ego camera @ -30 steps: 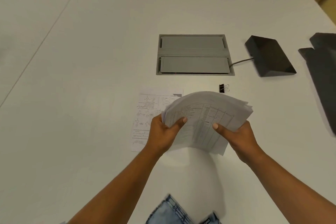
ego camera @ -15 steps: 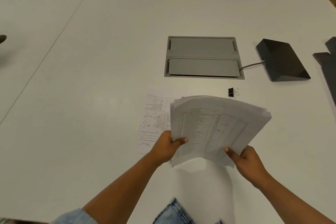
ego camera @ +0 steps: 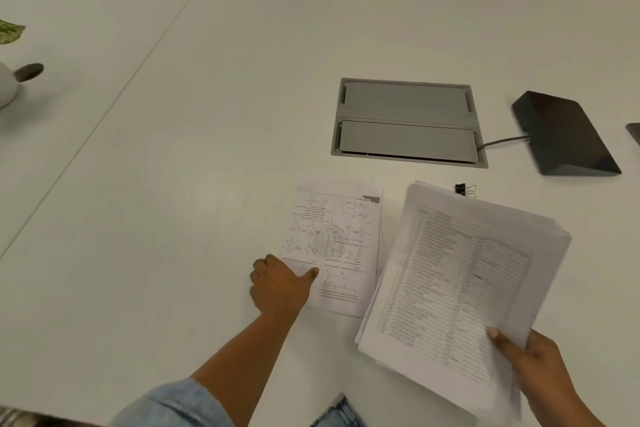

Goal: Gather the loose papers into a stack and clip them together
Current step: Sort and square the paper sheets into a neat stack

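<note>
head view: left hand (ego camera: 280, 282), thumb on the sheet (ego camera: 337, 246), lies nearest it; right hand (ego camera: 540, 362) pinches the stack (ego camera: 457, 284) just right, long axes near-to-far.

No text can be read: the stack of papers (ego camera: 460, 281) gripped by the right hand (ego camera: 540, 367) bears only blurred table rows, and the loose sheet (ego camera: 341, 239) under the left hand (ego camera: 280, 284) shows illegible diagrams

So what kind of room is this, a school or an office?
Probably an office meeting room: a big white table with a grey flip-lid cable box set into it, a black wedge-shaped device wired to that, and printed paper sheets.
</note>
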The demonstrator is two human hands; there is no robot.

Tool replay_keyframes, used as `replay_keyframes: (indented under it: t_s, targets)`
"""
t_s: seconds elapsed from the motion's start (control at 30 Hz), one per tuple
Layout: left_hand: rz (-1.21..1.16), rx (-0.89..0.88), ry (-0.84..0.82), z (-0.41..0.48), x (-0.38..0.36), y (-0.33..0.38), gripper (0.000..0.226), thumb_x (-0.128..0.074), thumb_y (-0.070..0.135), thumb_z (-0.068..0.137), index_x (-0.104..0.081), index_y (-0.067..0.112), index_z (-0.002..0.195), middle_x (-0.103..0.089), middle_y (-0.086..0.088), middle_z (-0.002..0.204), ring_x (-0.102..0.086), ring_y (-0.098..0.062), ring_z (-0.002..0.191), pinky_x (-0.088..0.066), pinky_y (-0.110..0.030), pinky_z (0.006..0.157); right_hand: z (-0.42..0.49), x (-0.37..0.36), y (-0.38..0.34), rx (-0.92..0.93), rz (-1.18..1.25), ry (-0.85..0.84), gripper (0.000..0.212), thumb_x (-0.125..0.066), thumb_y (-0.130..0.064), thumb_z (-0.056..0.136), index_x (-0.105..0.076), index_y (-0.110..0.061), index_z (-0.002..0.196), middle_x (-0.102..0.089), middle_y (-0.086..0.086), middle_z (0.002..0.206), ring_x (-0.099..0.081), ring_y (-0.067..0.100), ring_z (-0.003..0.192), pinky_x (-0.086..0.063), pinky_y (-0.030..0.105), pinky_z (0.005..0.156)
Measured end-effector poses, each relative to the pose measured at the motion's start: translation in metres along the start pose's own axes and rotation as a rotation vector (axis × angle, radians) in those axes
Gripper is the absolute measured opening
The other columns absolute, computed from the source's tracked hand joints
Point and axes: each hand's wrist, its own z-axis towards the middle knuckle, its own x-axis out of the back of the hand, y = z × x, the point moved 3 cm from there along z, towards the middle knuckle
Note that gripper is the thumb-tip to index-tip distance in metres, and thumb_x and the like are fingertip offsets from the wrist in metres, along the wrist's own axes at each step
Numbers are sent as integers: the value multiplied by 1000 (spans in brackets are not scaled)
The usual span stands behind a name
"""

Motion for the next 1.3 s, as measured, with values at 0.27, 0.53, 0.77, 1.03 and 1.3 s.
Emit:
replay_keyframes:
  t_s: [0.27, 0.53, 0.77, 1.03, 1.3]
  targets:
    - [-164, 48, -128, 11, -9, -1, 99, -94, 47, 52, -40, 4, 123, -54, -15, 123, -57, -33, 116, -54, -44, 92, -7, 15, -2, -46, -37, 112, 20, -72, -8, 85, -67, 5, 100, -69, 20, 95, -63, 34, 92, -45, 43, 88]
    - [-250, 21, -146, 14, -5, 14, 45, -80, 32, 78, -58, 11, 112, -69, -8, 111, -67, -29, 99, -56, -37, 79, -19, 14, -6, -80, -71, 146, 20, -72, -6, 85, -66, 7, 99, -67, 20, 92, -59, 31, 90, -42, 41, 89]
    - [-568, -55, -134, 17, -13, 28, 17, -64, 25, 94, -64, 7, 94, -71, -9, 99, -67, -26, 88, -52, -31, 74, -17, 18, -1, -95, -136, 163, 24, -74, -10, 84, -66, 6, 101, -65, 21, 96, -58, 32, 92, -41, 44, 94]
    - [6, 137, -8, 8, -23, 43, 89, -76, 65, 66, -43, 7, 124, -46, -13, 126, -49, -27, 116, -48, -39, 91, -11, 31, 9, -52, -179, 249, 18, -78, -12, 80, -66, -5, 91, -69, 25, 95, -61, 26, 72, -50, 19, 73]
    - [-360, 105, -243, 25, -23, 48, 73, -92, 33, 63, -47, 7, 114, -65, -12, 117, -65, -32, 106, -56, -38, 80, -14, 32, 15, -66, -185, 272, 19, -78, -11, 80, -68, 3, 86, -70, 26, 90, -64, 35, 80, -47, 1, 57]
